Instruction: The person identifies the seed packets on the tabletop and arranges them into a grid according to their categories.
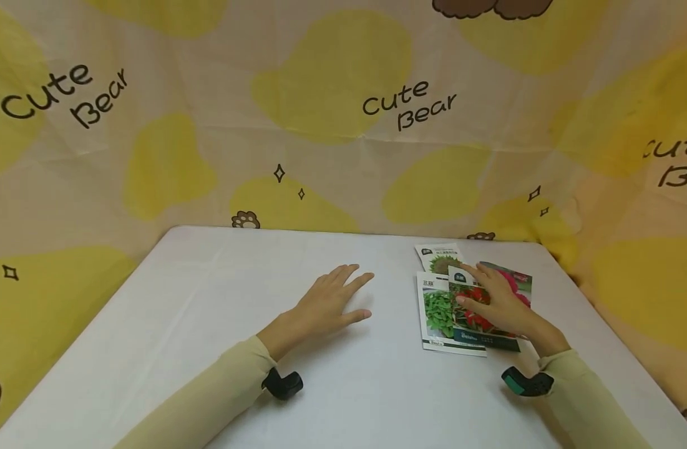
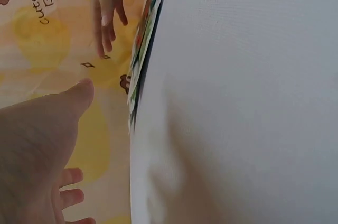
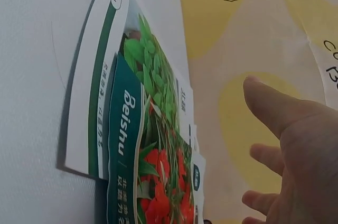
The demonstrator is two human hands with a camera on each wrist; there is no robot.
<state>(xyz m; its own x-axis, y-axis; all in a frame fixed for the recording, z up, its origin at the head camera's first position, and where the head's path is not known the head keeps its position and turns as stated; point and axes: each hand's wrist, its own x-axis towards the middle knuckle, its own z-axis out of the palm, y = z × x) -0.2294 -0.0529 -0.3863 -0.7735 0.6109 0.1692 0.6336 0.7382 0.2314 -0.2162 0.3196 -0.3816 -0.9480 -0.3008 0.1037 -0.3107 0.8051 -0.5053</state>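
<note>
Several seed packets lie overlapping on the right of the white table. A red-flower seed packet (image 1: 471, 319) lies on top, partly covering a green-leaf seed packet (image 1: 437, 312). Behind them is a seed packet with a spiky green head (image 1: 440, 254), and a pink-flower seed packet (image 1: 524, 284) shows at the right. My right hand (image 1: 499, 304) hovers over the packets with fingers spread; the right wrist view shows it apart from the red-flower packet (image 3: 163, 182). To the left, my left hand (image 1: 325, 305) is held above the table, fingers extended and holding nothing.
The white table (image 1: 208, 299) reaches back to a yellow-patterned cloth (image 1: 332, 81) that hangs behind it and along both sides. Each wrist carries a dark strapped device, the left one (image 1: 284, 385) and the right one (image 1: 527, 381).
</note>
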